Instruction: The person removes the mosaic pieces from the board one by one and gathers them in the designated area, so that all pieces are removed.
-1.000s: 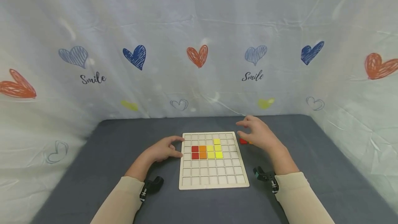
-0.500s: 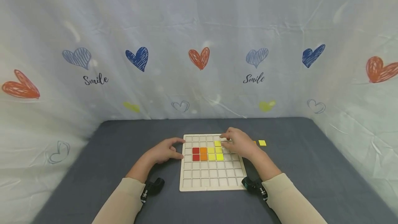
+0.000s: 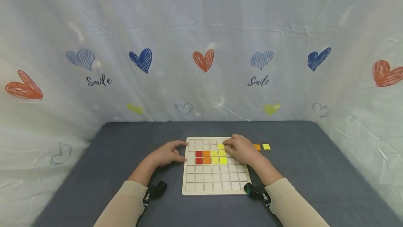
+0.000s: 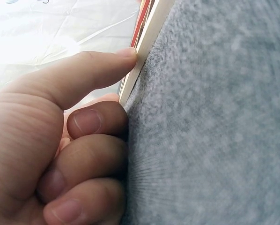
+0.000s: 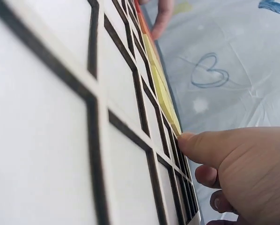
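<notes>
A light square board [image 3: 217, 186] with a raised grid lies in the middle of the table. It bears red tiles [image 3: 199, 157], orange tiles [image 3: 206, 157] and several yellow tiles [image 3: 219, 157] side by side. My left hand [image 3: 165, 153] touches the board's left edge with thumb and index finger spread; its other fingers are curled in the left wrist view. My right hand [image 3: 240, 149] reaches over the board's upper right, fingertips right at the topmost yellow tile. In the right wrist view its thumb [image 5: 191, 143] meets the end of the yellow row. Whether it pinches a tile I cannot tell.
Right of the board, partly behind the right hand, lie a loose orange tile [image 3: 257, 147] and a loose yellow tile [image 3: 266, 147]. A dark grey cloth [image 3: 126, 137] covers the table. A white curtain [image 3: 167, 83] printed with hearts hangs behind it.
My right hand has moved left from the loose tiles onto the board, its fingertips coming down beside the yellow tiles. My left hand keeps its place at the edge.
</notes>
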Tool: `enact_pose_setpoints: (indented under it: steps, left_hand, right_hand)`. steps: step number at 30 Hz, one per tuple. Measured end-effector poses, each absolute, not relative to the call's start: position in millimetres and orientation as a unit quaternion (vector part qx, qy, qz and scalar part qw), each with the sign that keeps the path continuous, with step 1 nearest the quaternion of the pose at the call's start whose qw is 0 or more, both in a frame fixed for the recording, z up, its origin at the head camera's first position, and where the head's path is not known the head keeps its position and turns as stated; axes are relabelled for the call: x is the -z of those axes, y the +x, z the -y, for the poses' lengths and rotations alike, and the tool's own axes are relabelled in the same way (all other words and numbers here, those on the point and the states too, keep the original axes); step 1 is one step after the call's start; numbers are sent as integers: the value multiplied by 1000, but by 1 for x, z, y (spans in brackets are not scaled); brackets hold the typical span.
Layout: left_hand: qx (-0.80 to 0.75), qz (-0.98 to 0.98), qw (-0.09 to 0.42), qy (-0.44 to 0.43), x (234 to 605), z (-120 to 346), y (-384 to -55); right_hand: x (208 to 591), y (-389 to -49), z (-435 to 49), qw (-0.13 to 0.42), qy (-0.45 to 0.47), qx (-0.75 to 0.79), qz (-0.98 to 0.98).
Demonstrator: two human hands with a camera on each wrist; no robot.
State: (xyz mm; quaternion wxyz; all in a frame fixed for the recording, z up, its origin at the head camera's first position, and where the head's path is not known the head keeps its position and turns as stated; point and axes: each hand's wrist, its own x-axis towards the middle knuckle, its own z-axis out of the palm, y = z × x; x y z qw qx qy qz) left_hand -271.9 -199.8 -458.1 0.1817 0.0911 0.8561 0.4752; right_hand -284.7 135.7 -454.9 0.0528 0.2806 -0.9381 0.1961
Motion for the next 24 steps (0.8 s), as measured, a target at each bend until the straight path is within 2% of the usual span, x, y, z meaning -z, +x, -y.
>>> enact_pose_setpoints:
  steps: [7, 18, 24]
  left_hand:
    - [-476, -854, 181, 101, 457, 199, -273]
    - [-482, -851, 182, 100, 456, 199, -272]
    - [-484, -850, 181, 102, 459, 200, -273]
  right_hand:
    - [455, -284, -134, 103, 287, -162, 938]
    - [460, -287, -134, 130, 314, -144, 929]
    - [461, -288, -133, 126, 322, -122, 930]
